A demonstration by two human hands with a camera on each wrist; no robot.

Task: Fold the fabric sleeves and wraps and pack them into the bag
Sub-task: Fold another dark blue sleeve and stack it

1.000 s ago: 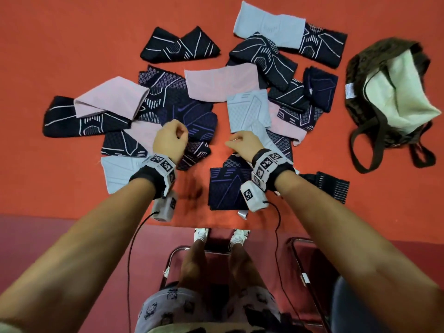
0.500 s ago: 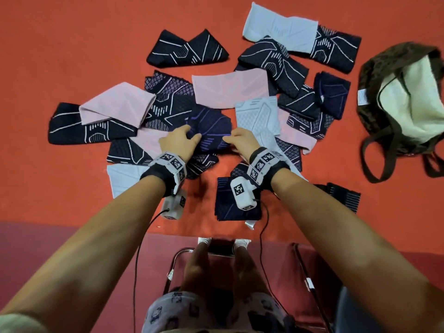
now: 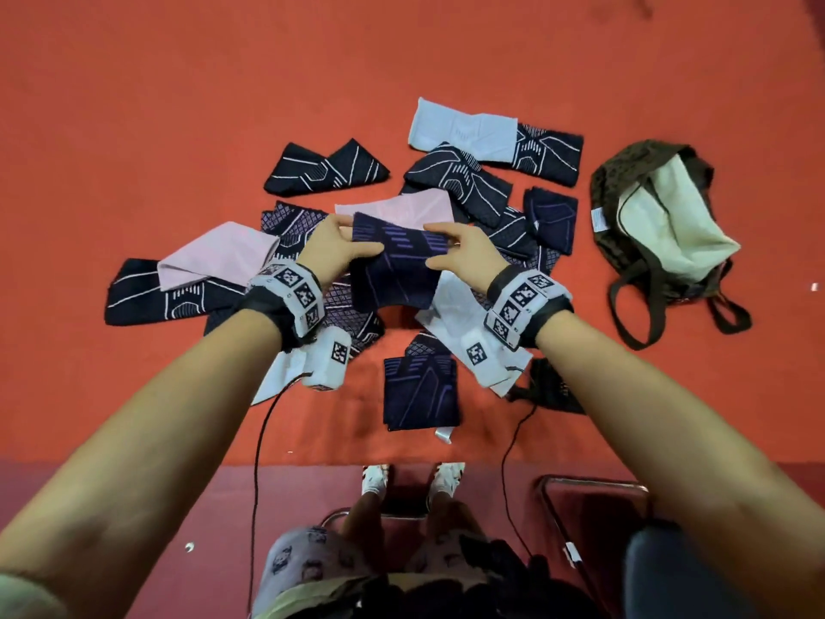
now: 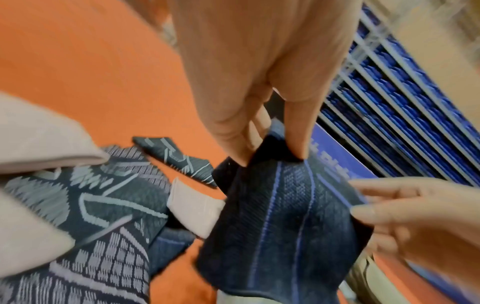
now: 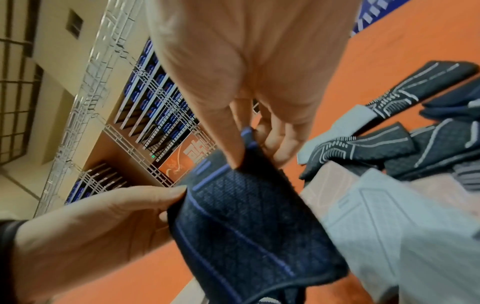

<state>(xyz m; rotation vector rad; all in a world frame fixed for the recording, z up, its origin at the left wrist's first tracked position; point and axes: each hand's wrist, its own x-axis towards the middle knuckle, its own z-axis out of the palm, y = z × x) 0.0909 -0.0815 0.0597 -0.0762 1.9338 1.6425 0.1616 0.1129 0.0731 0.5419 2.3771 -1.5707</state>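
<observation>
Navy sleeve with purple lines (image 3: 395, 265) held up above the pile of sleeves and wraps (image 3: 464, 180), hanging clear of the orange floor (image 3: 178, 105). Left hand (image 3: 332, 252) pinching its upper left corner between thumb and fingers (image 4: 298, 127); right hand (image 3: 460, 256) pinching the upper right corner likewise. Brown bag (image 3: 625, 189) lying open to the right of the pile, cream lining (image 3: 669, 216) exposed, apart from the held sleeve. Folded navy sleeve (image 3: 419, 390) flat on the floor on the person's side of the pile.
</observation>
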